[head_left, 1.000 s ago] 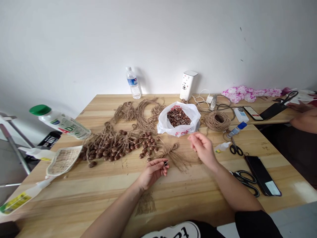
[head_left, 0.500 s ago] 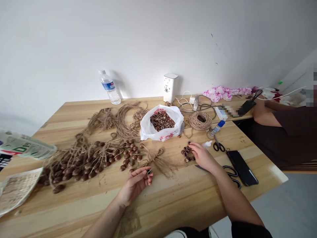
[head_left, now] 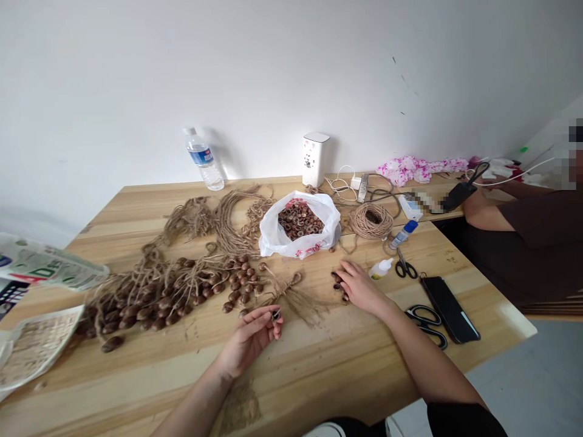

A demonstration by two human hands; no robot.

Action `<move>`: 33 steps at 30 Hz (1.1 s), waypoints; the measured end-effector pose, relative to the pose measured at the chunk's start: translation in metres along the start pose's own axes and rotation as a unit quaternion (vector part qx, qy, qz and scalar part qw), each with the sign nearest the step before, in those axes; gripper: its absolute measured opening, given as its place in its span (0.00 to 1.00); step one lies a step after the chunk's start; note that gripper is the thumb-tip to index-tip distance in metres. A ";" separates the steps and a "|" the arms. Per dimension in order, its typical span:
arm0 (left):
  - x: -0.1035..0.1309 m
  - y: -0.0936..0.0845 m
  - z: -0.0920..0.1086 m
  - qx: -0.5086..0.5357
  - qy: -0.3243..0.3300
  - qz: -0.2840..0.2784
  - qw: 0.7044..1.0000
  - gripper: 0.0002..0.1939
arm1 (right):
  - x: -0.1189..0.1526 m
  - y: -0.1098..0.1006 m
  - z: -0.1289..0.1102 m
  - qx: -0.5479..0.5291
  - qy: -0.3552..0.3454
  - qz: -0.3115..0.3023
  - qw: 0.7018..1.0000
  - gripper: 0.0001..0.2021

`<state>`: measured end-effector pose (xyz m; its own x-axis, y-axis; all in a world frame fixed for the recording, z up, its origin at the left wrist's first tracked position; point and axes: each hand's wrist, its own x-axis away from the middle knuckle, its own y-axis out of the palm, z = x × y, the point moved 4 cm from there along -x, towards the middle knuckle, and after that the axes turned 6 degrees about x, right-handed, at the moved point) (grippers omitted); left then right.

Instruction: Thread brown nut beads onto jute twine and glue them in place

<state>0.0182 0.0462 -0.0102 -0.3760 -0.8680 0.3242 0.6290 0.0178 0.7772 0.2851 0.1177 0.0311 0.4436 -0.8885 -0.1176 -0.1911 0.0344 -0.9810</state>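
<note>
Near the table's front, my left hand (head_left: 249,341) pinches a small dark half shell (head_left: 276,314), its hollow side showing, between thumb and fingers. To the right, my right hand (head_left: 364,290) reaches palm down over a little pile of brown half shells (head_left: 337,286); its fingers are stretched out, touching or just above them, and part of the pile is hidden beneath. Between the hands lies a knotted bunch of twine (head_left: 294,291) with loose ends. Left of it, many brown shells (head_left: 155,303) hang on twine cords in a long heap.
A white plastic bag (head_left: 273,240) of half shells stands behind, beside a twine coil (head_left: 371,220). Glue bottle (head_left: 381,268), blue-capped bottle (head_left: 403,235), small scissors (head_left: 405,267), large scissors (head_left: 428,321) and phone (head_left: 449,309) lie right. Another person (head_left: 537,243) sits far right.
My right hand has moved slightly left and its fingers have spread over the shell pile. My left hand keeps its shell in place. The view has shifted slightly.
</note>
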 end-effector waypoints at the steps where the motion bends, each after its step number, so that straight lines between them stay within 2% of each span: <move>1: 0.000 0.000 0.000 0.000 -0.001 0.001 1.000 0.12 | 0.001 0.001 0.000 -0.022 -0.012 0.002 1.000 0.18; 3: 0.000 0.000 0.000 0.000 -0.001 0.002 1.000 0.12 | 0.002 -0.004 0.002 -0.070 -0.014 0.034 0.997 0.20; 7: -0.001 0.001 0.001 0.000 0.000 -0.001 1.000 0.12 | -0.002 -0.018 0.013 -0.141 0.031 0.102 0.984 0.19; 11: -0.001 0.001 0.001 0.003 0.001 0.000 1.000 0.12 | -0.024 -0.015 0.016 -0.137 0.057 0.073 0.986 0.18; 16: 0.000 0.004 0.001 0.002 0.000 -0.001 1.000 0.12 | -0.066 0.002 0.005 -0.064 0.040 0.017 0.997 0.16; 19: 0.000 0.005 0.001 0.005 0.002 -0.002 1.000 0.12 | -0.074 0.007 -0.002 -0.051 0.031 0.011 0.998 0.13; 22: -0.001 0.004 0.000 0.010 0.003 -0.001 1.000 0.12 | -0.060 0.004 -0.006 -0.054 -0.001 -0.013 0.998 0.13; 26: -0.001 0.002 0.000 0.010 0.001 -0.002 1.000 0.12 | -0.022 -0.011 -0.001 -0.083 -0.033 -0.048 0.995 0.16; 30: -0.001 0.002 0.000 0.008 -0.001 -0.007 1.000 0.12 | 0.006 -0.037 0.018 -0.128 0.026 0.026 0.991 0.17; 33: 0.000 0.003 0.000 0.004 0.002 -0.007 1.000 0.12 | 0.012 -0.046 0.025 -0.129 0.048 0.060 0.989 0.14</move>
<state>0.0196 0.0467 -0.0081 -0.3827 -0.8699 0.3111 0.6181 0.0092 0.7860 0.3212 0.1173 0.0705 0.3209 -0.9249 -0.2038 -0.4595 0.0362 -0.8875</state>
